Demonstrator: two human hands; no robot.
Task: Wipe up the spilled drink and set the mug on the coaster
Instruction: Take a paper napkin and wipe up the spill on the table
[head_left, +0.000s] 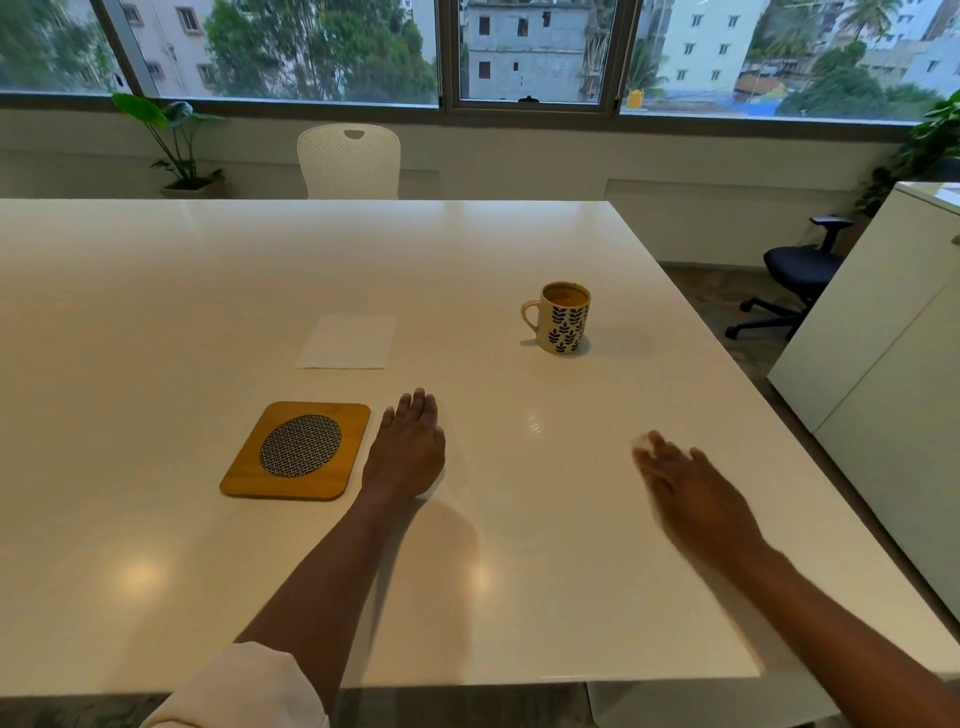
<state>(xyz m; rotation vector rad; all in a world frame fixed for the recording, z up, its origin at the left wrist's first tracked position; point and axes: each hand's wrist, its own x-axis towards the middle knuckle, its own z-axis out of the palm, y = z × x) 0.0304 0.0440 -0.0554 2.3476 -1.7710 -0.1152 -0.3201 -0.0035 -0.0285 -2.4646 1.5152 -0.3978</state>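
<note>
- White tabletop (156, 312); ceramic leaf-pattern mug (563, 319) upright at centre right of frame, filled with brown drink, handle turned toward frame left.
- Folded white napkin (349, 341) flat at frame centre, beyond and slightly left of left hand.
- Bamboo coaster (298, 451) with woven round insert at lower left of centre, just beside left hand.
- Left hand (408, 447): flat on tabletop, palm down, fingers extended, holding nothing.
- Right hand (691, 493): blurred, fingers spread; small pale patch at fingertips, grip on anything not determinable.
- No distinct spill visible; only a faint glossy spot between the hands.
- Napkin nearer left hand; mug straight beyond right hand, well apart from coaster.
</note>
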